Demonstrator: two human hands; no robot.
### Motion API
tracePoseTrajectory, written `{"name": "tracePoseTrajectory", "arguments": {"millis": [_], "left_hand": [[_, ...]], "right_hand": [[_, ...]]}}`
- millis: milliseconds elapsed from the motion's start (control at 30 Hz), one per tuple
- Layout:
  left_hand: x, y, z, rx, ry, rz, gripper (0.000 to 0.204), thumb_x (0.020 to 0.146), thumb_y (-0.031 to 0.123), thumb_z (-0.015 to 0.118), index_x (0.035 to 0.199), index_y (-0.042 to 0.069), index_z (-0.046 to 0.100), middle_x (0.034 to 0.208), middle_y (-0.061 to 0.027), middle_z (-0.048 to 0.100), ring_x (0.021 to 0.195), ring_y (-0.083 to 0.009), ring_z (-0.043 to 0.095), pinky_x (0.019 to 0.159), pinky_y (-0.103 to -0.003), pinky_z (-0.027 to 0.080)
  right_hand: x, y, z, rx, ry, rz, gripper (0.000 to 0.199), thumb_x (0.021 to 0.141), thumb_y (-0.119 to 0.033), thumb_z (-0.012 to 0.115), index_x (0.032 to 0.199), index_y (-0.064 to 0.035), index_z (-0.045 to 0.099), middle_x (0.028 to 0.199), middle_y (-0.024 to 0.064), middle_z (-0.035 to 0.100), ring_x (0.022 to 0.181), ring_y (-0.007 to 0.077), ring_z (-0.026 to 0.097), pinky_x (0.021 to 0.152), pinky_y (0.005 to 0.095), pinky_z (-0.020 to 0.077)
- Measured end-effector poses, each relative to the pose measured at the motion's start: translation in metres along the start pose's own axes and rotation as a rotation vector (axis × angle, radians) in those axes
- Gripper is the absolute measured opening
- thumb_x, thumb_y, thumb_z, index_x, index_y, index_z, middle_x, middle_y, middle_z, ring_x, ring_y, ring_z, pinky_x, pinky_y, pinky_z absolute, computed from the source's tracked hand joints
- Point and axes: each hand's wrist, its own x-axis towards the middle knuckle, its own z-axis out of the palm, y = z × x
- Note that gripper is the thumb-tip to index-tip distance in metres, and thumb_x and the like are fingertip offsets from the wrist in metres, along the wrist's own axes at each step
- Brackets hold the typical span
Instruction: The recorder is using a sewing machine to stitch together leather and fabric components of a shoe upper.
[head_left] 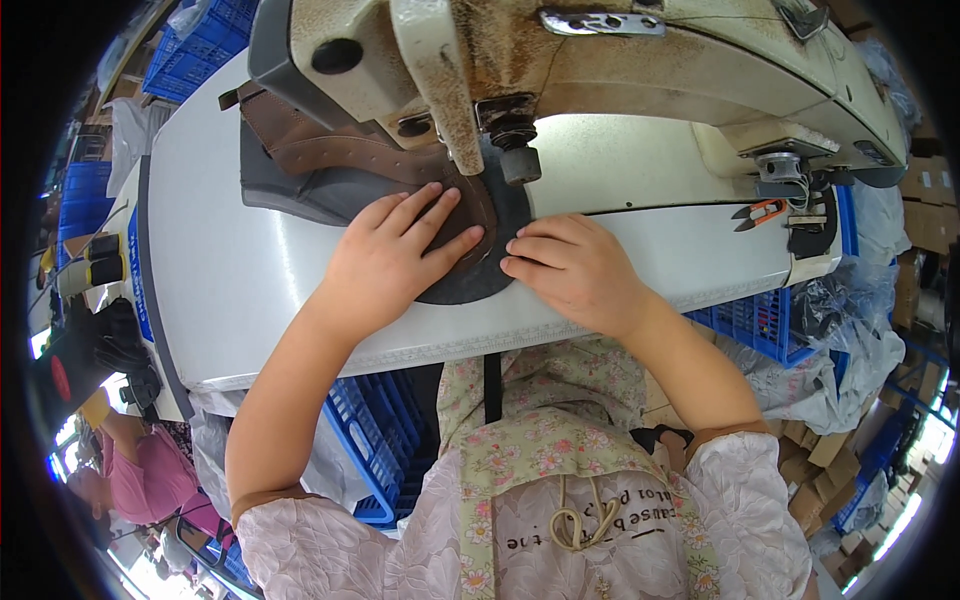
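Observation:
A brown leather shoe upper (330,152) lies on black sheet material (465,290), whose rounded end spreads over the white sewing table. My left hand (385,250) rests on these pieces with fingers spread, the fingertips touching the brown leather and the black sheet. At the right edge of the black sheet, my right hand (585,275) has its fingers bent and pressed together on the rim; its thumb is mostly hidden. Just beyond my hands stands the sewing machine (640,85), its dark cylindrical foot (520,163) close above the sheet's right side.
Orange-handled thread snips (765,213) lie on the table (230,290) at the right, near the machine's column. Blue crates (750,325) stand below the table's edge. Thread spools (100,262) are at the far left, and a person in pink (150,475) sits at lower left.

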Motion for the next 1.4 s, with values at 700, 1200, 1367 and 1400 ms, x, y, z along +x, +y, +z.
{"name": "tracePoseTrajectory", "arguments": {"millis": [700,1200,1367,1400], "left_hand": [[0.009,0.008,0.007,-0.032,0.049,0.029,0.032,0.083,0.016,0.057,0.115,0.012,0.064,0.138,-0.0107,0.061,0.126,-0.0283,0.058,0.104,-0.046,0.046],[0.016,-0.003,0.005,-0.102,0.051,0.01,0.036,0.084,0.019,0.06,0.118,0.01,0.07,0.127,-0.0038,0.066,0.12,-0.0219,0.06,0.098,-0.038,0.049],[0.017,-0.002,0.004,-0.15,0.043,-0.006,0.044,0.08,0.014,0.058,0.122,0.008,0.069,0.129,-0.0062,0.066,0.121,-0.0246,0.061,0.101,-0.04,0.049],[0.017,-0.001,0.005,-0.144,0.041,-0.014,0.044,0.08,0.014,0.058,0.122,0.008,0.069,0.129,-0.0063,0.066,0.121,-0.0248,0.061,0.101,-0.04,0.049]], "right_hand": [[0.002,-0.002,0.001,0.04,-0.049,0.011,0.017,0.078,-0.012,0.067,0.093,-0.0077,0.072,0.103,0.0045,0.066,0.117,0.0274,0.061,0.105,0.0464,0.0486],[0.001,-0.006,0.006,0.048,-0.042,0.054,0.017,0.082,-0.012,0.062,0.095,-0.0049,0.068,0.106,0.008,0.064,0.118,0.0279,0.06,0.108,0.0456,0.0467],[0.002,-0.005,0.005,0.054,-0.04,0.045,0.016,0.081,-0.013,0.062,0.094,-0.0055,0.067,0.105,0.0076,0.064,0.117,0.0276,0.061,0.108,0.0449,0.0473],[0.002,-0.006,0.005,0.045,-0.042,0.04,0.015,0.081,-0.013,0.061,0.094,-0.0057,0.066,0.105,0.0074,0.065,0.117,0.0273,0.061,0.108,0.0446,0.0474]]}}
